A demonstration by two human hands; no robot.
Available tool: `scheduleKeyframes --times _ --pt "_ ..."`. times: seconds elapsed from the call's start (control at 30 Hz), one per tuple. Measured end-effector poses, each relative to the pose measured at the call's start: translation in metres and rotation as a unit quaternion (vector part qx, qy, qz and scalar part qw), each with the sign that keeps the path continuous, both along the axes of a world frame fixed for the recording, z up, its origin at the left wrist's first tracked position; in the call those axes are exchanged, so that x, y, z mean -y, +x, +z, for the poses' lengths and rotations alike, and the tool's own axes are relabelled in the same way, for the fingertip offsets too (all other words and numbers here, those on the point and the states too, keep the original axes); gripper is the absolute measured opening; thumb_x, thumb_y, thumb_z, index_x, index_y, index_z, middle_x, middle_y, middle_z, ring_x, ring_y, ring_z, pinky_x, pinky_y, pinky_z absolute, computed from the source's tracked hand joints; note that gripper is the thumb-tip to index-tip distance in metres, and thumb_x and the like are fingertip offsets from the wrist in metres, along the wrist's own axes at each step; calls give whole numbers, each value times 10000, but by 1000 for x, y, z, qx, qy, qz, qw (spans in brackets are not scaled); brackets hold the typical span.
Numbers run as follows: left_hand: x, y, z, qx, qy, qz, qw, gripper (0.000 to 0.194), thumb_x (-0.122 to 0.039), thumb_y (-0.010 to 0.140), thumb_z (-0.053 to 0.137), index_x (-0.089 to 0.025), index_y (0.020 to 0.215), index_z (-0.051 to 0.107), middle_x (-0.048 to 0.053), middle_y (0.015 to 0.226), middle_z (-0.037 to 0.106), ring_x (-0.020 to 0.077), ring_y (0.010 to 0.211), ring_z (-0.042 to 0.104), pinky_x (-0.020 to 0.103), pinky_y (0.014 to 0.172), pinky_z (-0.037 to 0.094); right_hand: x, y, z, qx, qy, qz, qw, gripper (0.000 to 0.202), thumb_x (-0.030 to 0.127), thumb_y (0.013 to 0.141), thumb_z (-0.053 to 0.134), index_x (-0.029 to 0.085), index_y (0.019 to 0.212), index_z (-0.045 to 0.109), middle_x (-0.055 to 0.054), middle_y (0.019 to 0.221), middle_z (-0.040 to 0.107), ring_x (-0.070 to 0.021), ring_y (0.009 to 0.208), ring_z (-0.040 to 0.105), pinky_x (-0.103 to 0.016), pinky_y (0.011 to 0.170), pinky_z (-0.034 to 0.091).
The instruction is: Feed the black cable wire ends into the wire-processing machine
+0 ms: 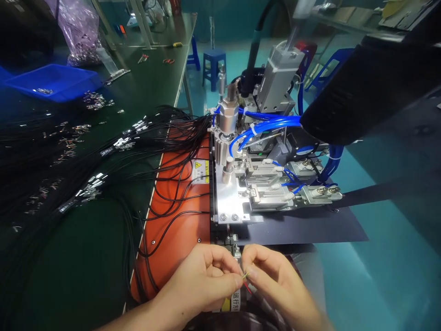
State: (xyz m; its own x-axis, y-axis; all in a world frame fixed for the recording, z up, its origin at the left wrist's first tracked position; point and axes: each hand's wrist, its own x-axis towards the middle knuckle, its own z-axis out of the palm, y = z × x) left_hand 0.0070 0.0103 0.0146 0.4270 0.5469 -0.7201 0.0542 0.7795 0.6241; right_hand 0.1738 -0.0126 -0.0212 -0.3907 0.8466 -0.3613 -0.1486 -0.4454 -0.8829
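Note:
My left hand (215,276) and my right hand (270,276) meet at the bottom middle, fingertips almost touching. Each one pinches thin coloured wires (245,276); a yellow-green strand runs between the fingertips and a red one hangs just below. Just beyond the fingers lies the near end of a machine track with a small metal clamp (236,248). The machine (229,197), with metal plates and cylinders, rises behind it. Below my hands a label (235,299) is partly covered.
Black cables (175,184) cross the orange base (182,225) to the machine's left side. Bundles with metal ends (91,186) lie on the dark green table (93,257), near a blue tray (57,82). A large black tube (365,87) hangs at upper right. Blue stools (214,64) stand behind.

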Motion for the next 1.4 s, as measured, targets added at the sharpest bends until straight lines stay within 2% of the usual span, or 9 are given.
scheduleKeyframes --times 0.17,0.27,0.37,0.47,0.63,0.97,1.13,1.23,1.4 --pt "0 -1 2 -6 2 -46 999 130 -227 641 647 -175 659 529 -109 394 383 24 328 220 180 347 158 -13 8 11 63 133 87 985 183 296 891 507 195 743 542 -3 728 478 -166 671 434 -286 631 342" --pt "5 -1 -2 -16 33 -38 999 129 -190 648 638 -173 654 511 -100 419 401 30 354 256 183 367 158 -18 10 14 67 156 113 979 170 270 881 520 198 733 562 -11 729 508 -176 687 460 -294 651 360" --pt "7 -2 -5 -34 70 -15 997 105 -173 690 609 -169 669 506 -112 407 359 36 371 253 190 386 153 -17 8 11 78 117 57 988 168 281 883 531 195 744 568 2 725 496 -159 673 439 -274 636 357" --pt "6 -1 -3 -50 91 8 995 99 -165 715 589 -167 687 495 -117 421 338 38 388 247 190 396 152 -10 5 6 71 44 -17 996 183 340 887 534 193 782 563 34 660 442 -124 583 367 -238 536 305" --pt "5 2 -1 -53 116 12 992 111 -176 727 581 -162 683 480 -111 454 338 39 412 262 187 404 164 2 -5 4 12 -37 -50 998 270 429 819 609 179 739 547 71 553 353 -91 488 275 -222 453 205" --pt "7 0 -3 -49 113 21 992 150 -242 762 590 -167 707 471 -115 436 325 37 394 245 190 397 141 6 -15 10 94 -6 -115 989 228 380 762 665 177 683 597 37 584 435 -114 517 333 -237 474 275" --pt "6 -1 -5 -33 87 32 995 182 -279 759 612 -171 718 471 -119 439 310 37 393 200 197 389 117 6 -18 12 81 -35 -152 984 238 394 746 678 183 681 588 53 527 432 -102 468 332 -233 444 265" --pt "6 -1 -6 -35 89 28 995 184 -284 762 609 -171 717 471 -119 438 309 38 396 201 198 393 119 6 -17 13 69 -38 -140 987 231 391 749 677 181 699 593 51 530 449 -107 479 371 -226 454 295" --pt "9 2 -5 -41 106 31 993 194 -279 747 611 -172 696 458 -102 462 346 46 418 259 190 409 159 8 -18 7 92 14 -133 987 175 339 757 666 178 715 611 36 571 485 -108 484 399 -229 452 320"
